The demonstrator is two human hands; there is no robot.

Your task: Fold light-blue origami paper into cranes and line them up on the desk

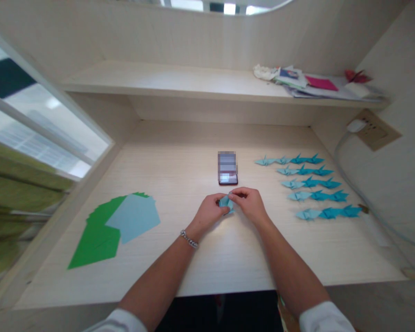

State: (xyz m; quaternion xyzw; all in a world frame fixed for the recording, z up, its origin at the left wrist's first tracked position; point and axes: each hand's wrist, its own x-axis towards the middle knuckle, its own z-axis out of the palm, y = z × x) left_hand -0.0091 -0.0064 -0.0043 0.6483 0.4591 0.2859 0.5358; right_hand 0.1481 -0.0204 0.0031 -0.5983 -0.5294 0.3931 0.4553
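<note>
Between my two hands, at the middle of the desk, is a small piece of folded light blue paper [226, 202]. My left hand [210, 211] grips it from the left, thumb across its front. With thumb and fingertips, my right hand [249, 203] pinches its upper right edge. Part of the paper is hidden behind my fingers. Just beyond my hands lies a phone [228, 168] with its screen blurred. Rows of folded blue paper cranes [309, 183], from pale to deeper blue, line the right side of the desk.
Fanned green paper sheets [100, 235] and light blue sheets [134, 219] lie at the left. Across the back runs a shelf [180, 78] bearing papers [321, 83]. A white cable [352, 184] hangs from the wall socket [373, 129] at the right.
</note>
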